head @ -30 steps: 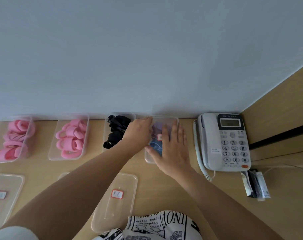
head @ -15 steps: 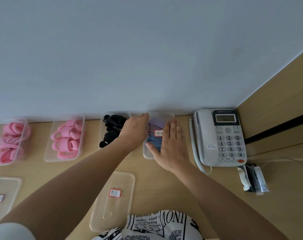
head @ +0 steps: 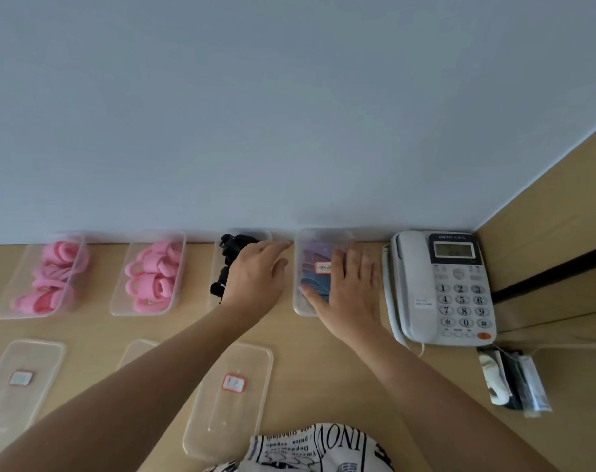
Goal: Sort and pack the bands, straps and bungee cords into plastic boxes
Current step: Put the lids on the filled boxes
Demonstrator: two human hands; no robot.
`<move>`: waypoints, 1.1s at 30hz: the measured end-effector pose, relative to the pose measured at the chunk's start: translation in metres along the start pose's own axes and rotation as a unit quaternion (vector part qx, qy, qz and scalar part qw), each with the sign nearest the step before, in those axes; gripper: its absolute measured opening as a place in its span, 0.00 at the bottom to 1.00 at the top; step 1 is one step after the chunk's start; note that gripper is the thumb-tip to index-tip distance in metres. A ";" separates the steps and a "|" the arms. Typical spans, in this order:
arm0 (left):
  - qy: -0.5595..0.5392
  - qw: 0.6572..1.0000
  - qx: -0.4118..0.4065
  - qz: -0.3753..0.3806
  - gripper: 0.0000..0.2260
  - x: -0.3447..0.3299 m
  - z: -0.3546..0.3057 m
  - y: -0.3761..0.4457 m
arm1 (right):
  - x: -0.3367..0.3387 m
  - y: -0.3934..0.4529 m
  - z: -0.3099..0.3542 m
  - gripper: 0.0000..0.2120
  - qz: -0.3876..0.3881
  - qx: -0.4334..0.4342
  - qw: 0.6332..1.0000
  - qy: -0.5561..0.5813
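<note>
Head view: right hand (head: 352, 291) flat on clear lidded box (head: 315, 240); left hand (head: 255, 277) open, fingers relaxed.

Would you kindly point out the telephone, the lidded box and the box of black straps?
telephone (head: 461, 299): head view, keypad.
lidded box (head: 311, 264): head view, clear lid.
box of black straps (head: 229, 255): head view, straps inside.

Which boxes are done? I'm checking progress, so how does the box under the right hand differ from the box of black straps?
The box under the right hand has a lid with a red-edged label on; the black-strap box is open on top. The lidded box holds blue and purple items; the other holds black straps. The right hand lies flat on the lidded box; the left hand reaches over the open one. Both are clear plastic, against the wall.
</note>
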State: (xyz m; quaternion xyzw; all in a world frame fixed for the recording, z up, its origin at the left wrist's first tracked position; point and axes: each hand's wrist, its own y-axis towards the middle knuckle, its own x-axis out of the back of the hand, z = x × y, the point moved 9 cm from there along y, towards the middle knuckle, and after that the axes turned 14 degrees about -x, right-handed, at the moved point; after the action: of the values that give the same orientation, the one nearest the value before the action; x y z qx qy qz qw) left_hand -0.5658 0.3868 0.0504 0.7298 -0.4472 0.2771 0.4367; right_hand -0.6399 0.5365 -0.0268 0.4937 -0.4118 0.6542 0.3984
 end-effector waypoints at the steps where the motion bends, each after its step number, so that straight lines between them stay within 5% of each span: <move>1: 0.002 1.000 -0.002 -0.009 0.13 0.006 0.001 -0.009 | 0.006 -0.006 0.002 0.43 -0.025 0.012 0.999 0.019; 7: -0.013 0.999 0.015 -0.030 0.12 0.036 0.017 -0.080 | 0.035 -0.068 0.015 0.17 -0.215 0.080 0.961 0.155; 15: -0.011 0.997 -0.073 -0.034 0.13 0.080 0.021 -0.140 | 0.002 -0.161 0.080 0.09 -0.160 0.075 0.974 0.141; 25: 0.000 0.999 -0.032 0.029 0.14 0.108 0.088 -0.242 | -0.092 -0.223 0.134 0.41 0.095 -0.097 0.990 -0.026; 33: -0.023 0.999 -0.008 0.032 0.14 0.129 0.126 -0.273 | -0.088 -0.242 0.158 0.37 0.078 -0.117 0.990 -0.021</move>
State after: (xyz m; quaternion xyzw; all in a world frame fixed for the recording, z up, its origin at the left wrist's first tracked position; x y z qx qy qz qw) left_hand -0.2625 0.2817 -0.0116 0.7180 -0.4821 0.2705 0.4230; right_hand -0.3484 0.4622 -0.0503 0.4240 -0.5310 0.6197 0.3927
